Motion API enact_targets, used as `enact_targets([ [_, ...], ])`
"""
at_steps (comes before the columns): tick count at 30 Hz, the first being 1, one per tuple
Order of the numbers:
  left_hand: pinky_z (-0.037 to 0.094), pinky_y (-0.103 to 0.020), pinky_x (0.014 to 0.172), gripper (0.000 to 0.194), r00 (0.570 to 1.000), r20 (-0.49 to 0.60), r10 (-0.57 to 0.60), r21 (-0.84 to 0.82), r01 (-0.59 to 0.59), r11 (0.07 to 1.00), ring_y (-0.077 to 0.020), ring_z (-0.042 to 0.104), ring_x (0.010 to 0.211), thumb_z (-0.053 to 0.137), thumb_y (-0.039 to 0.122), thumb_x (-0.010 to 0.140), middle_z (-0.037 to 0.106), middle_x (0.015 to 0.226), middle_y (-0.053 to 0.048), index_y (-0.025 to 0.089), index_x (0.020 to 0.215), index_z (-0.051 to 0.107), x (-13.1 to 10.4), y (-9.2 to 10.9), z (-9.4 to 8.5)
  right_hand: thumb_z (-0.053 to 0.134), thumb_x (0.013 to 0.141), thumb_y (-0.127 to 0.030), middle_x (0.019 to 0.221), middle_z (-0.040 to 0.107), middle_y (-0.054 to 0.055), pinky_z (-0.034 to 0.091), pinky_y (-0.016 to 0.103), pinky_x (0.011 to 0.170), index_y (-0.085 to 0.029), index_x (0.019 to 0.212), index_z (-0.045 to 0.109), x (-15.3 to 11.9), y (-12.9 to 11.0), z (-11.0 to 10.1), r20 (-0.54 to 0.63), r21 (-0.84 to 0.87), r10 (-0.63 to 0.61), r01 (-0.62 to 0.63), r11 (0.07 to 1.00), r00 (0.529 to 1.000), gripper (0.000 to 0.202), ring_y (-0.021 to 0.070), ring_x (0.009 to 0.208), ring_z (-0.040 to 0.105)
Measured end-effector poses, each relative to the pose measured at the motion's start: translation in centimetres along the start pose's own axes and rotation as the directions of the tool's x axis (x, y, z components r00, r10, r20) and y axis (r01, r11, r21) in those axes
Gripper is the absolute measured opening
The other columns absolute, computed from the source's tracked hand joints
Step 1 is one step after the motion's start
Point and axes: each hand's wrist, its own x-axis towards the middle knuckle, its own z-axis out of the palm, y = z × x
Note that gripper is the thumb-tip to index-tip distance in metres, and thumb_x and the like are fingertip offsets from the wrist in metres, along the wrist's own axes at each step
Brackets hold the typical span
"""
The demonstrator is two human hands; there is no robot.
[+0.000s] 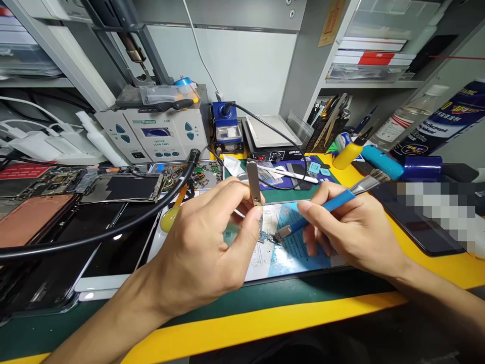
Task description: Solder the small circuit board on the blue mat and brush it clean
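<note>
My left hand point(206, 240) pinches a pair of metal tweezers point(254, 184) between thumb and fingers, their broad end pointing up. Below the fingertips, a small circuit board point(268, 236) lies at the tweezers' lower end; whether the tips grip it is hidden. In my right hand point(352, 227) is a blue double-ended brush point(335, 203), slanting down to the left. Its lower end touches or nearly touches the board's right part, while bristles show at the upper end. Beneath both hands lies a printed sheet point(261, 265), white and blue, with wet-looking spots on the blue part.
A hot air station point(159, 134) stands at the back left, its black hose point(151, 220) crossing the left side. Phone parts point(121, 187) lie there. A yellow bottle point(352, 149), a clear bottle point(411, 116) and a dark phone point(420, 222) are on the right.
</note>
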Motion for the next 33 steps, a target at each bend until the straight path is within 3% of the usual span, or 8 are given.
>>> enact_targets([
  [6, 0.06, -0.021, 0.065, 0.011, 1.0, 0.003, -0.017, -0.005, 0.017, 1.0, -0.0107, 0.063, 0.068, 0.062, 0.011, 0.086, 0.063, 0.083, -0.001, 0.014, 0.097, 0.064, -0.05, 0.0, 0.02, 0.07, 0.089, -0.028, 0.043, 0.064, -0.005, 0.039, 0.015, 0.032, -0.021, 0.066, 0.05, 0.09, -0.04, -0.32, 0.01, -0.033, 0.011, -0.011, 0.999, 1.0, 0.031, 0.0076, 0.029, 0.052],
  [11, 0.06, -0.021, 0.064, 0.011, 1.0, 0.004, -0.011, -0.013, 0.011, 1.0, -0.0109, 0.062, 0.067, 0.063, 0.011, 0.085, 0.063, 0.083, -0.002, 0.014, 0.095, 0.063, 0.04, 0.03, 0.07, 0.073, 0.086, -0.035, 0.05, 0.066, -0.003, 0.038, 0.021, 0.031, -0.022, 0.07, 0.056, 0.26, -0.25, -0.33, 0.047, 0.008, 0.102, -0.102, 0.995, 0.994, 0.026, 0.0145, 0.038, 0.062],
  [16, 0.06, -0.023, 0.065, 0.012, 1.0, 0.012, -0.023, -0.022, 0.024, 0.999, -0.0122, 0.062, 0.068, 0.063, 0.011, 0.085, 0.063, 0.084, -0.002, 0.016, 0.096, 0.063, 0.07, 0.03, 0.1, 0.074, 0.085, -0.036, 0.046, 0.061, -0.003, 0.041, 0.02, 0.036, -0.021, 0.061, 0.054, 0.37, -0.39, -0.16, -0.022, -0.076, 0.029, -0.031, 0.997, 0.999, 0.035, 0.0105, 0.034, 0.056],
  [20, 0.06, -0.025, 0.066, 0.013, 1.0, 0.015, -0.022, -0.002, 0.022, 1.0, -0.0128, 0.062, 0.069, 0.062, 0.011, 0.086, 0.064, 0.087, -0.003, 0.015, 0.097, 0.064, 0.03, 0.01, 0.04, 0.074, 0.086, -0.041, 0.051, 0.066, -0.002, 0.044, 0.022, 0.037, -0.022, 0.074, 0.057, 0.18, -0.16, 0.03, 0.04, 0.024, 0.072, -0.073, 0.997, 0.997, 0.027, 0.0153, 0.041, 0.063],
  [25, 0.059, -0.023, 0.066, 0.012, 1.0, 0.015, -0.012, -0.004, 0.012, 1.0, -0.0115, 0.062, 0.068, 0.062, 0.01, 0.086, 0.064, 0.086, -0.002, 0.014, 0.097, 0.064, 0.0, 0.02, 0.0, 0.075, 0.085, -0.042, 0.05, 0.066, -0.001, 0.042, 0.023, 0.037, -0.022, 0.068, 0.058, 0.03, -0.19, 0.06, -0.014, -0.063, 0.048, -0.048, 0.997, 0.999, 0.031, 0.0145, 0.039, 0.06],
  [30, 0.059, -0.023, 0.066, 0.013, 1.0, 0.001, -0.003, 0.004, 0.003, 1.0, -0.0117, 0.062, 0.068, 0.063, 0.01, 0.085, 0.064, 0.086, -0.002, 0.015, 0.098, 0.064, -0.11, 0.01, 0.08, 0.074, 0.085, -0.042, 0.056, 0.069, -0.001, 0.046, 0.023, 0.04, -0.022, 0.076, 0.057, -0.02, -0.19, 0.16, 0.063, 0.028, 0.048, -0.05, 0.998, 0.997, 0.028, 0.0153, 0.042, 0.063],
  [33, 0.06, -0.023, 0.066, 0.015, 1.0, 0.008, -0.012, -0.01, 0.012, 1.0, -0.0119, 0.062, 0.068, 0.063, 0.01, 0.085, 0.064, 0.087, -0.002, 0.016, 0.099, 0.063, -0.14, 0.04, 0.04, 0.075, 0.085, -0.04, 0.052, 0.067, -0.001, 0.044, 0.022, 0.038, -0.02, 0.074, 0.059, 0.0, -0.16, 0.14, 0.002, -0.013, 0.024, -0.024, 1.0, 1.0, 0.028, 0.0131, 0.04, 0.06],
])
